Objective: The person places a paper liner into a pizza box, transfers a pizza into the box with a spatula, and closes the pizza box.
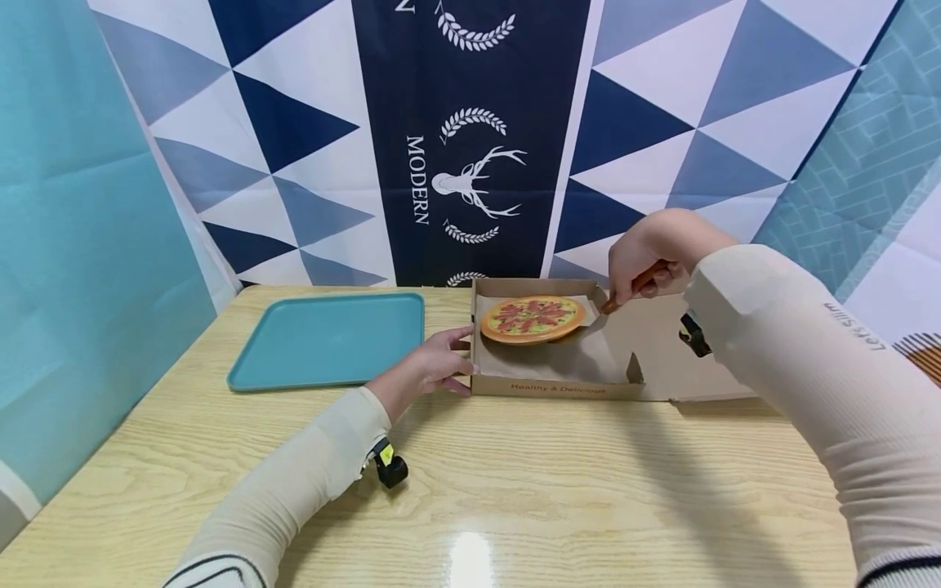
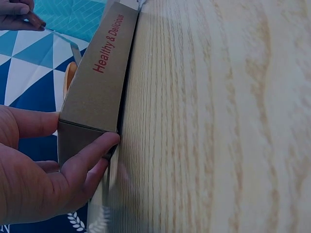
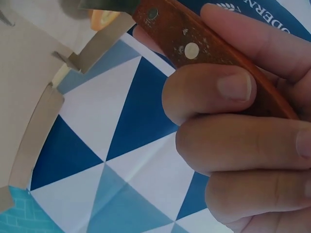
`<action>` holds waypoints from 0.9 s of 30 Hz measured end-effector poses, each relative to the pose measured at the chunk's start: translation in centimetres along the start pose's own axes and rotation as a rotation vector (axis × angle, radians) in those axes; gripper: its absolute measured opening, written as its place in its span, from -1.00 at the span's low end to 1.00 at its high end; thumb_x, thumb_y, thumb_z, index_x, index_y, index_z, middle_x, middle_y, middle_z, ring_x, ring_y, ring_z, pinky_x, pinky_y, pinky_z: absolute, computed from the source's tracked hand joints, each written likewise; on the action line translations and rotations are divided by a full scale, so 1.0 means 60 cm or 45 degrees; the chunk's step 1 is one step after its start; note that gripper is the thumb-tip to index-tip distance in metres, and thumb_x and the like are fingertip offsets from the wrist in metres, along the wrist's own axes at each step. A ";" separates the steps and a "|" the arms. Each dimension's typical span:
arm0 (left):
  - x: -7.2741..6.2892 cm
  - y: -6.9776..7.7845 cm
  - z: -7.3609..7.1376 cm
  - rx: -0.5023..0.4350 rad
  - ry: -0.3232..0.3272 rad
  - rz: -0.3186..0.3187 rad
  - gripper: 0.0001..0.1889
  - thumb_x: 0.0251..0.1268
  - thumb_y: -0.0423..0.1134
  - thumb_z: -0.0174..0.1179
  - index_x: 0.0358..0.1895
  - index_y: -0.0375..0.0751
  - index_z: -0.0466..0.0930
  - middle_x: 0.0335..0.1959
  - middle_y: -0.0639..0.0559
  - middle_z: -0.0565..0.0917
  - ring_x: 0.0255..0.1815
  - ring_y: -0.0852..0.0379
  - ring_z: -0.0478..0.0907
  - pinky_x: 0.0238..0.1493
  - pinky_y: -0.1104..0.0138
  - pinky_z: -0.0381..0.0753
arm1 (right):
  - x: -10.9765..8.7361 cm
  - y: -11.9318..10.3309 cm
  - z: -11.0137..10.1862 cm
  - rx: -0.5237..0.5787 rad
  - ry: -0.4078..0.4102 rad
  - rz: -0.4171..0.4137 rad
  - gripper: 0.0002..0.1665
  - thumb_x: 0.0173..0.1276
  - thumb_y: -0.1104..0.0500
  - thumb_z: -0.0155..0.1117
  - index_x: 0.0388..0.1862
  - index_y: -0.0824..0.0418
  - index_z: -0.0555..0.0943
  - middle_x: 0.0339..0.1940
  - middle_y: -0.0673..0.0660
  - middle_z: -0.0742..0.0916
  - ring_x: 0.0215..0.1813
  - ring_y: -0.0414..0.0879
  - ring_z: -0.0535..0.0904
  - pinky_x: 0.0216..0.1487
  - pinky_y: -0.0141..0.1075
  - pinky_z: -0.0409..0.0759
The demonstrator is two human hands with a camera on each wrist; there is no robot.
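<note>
My right hand grips the wooden handle of a flat-bladed metal pizza server, its fingers curled round it. The blade reaches down to a round toy-like pizza with an orange crust and red toppings. The pizza sits over the left part of an open cardboard pizza box, its shadow beneath. In the left wrist view the orange crust shows above the box wall. My left hand touches the box's left side with extended fingers, fingertips at the lower corner.
A teal tray lies on the wooden table, left of the box. The box lid lies folded out to the right. Paper lines the box. A patterned cloth hangs behind the table.
</note>
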State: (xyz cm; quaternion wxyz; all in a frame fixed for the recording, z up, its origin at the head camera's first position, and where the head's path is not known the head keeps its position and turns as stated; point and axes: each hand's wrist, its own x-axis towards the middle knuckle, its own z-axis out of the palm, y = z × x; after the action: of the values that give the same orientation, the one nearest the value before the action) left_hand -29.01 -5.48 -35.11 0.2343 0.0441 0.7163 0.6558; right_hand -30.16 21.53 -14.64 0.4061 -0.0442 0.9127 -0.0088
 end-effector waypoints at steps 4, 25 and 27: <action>-0.001 0.002 0.001 0.004 -0.004 -0.003 -0.12 0.25 -0.65 0.10 0.57 -0.01 -0.01 0.48 -0.24 0.15 0.20 -0.20 0.49 -0.25 0.07 0.71 | -0.011 0.010 0.000 -0.024 -0.003 -0.024 -0.82 0.33 0.14 0.18 -0.25 0.17 0.69 -0.71 -0.08 0.40 -0.71 -0.30 0.10 -0.64 -0.48 0.01; -0.005 0.003 0.002 0.014 0.000 0.002 -0.11 0.24 -0.65 0.10 0.58 -0.01 -0.03 0.49 -0.24 0.15 0.20 -0.20 0.49 -0.22 0.05 0.70 | -0.071 0.038 0.007 -0.124 -0.052 -0.046 -0.72 0.31 0.24 0.17 -0.03 0.12 0.67 -0.65 -0.02 0.48 -0.71 -0.30 0.11 -0.64 -0.47 0.03; -0.005 0.003 0.002 0.015 -0.001 0.000 -0.10 0.24 -0.66 0.10 0.58 -0.01 -0.03 0.49 -0.24 0.15 0.20 -0.20 0.49 -0.22 0.06 0.70 | -0.077 0.042 0.006 -0.127 -0.051 -0.052 -0.70 0.30 0.25 0.17 -0.02 0.14 0.68 -0.65 -0.02 0.48 -0.71 -0.30 0.11 -0.65 -0.48 0.03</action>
State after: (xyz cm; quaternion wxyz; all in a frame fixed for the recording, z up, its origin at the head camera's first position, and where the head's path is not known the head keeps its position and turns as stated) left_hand -28.72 -5.44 -34.83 0.2343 0.0456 0.7201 0.6516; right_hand -26.97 24.47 -11.59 0.4212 -0.0829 0.9027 0.0293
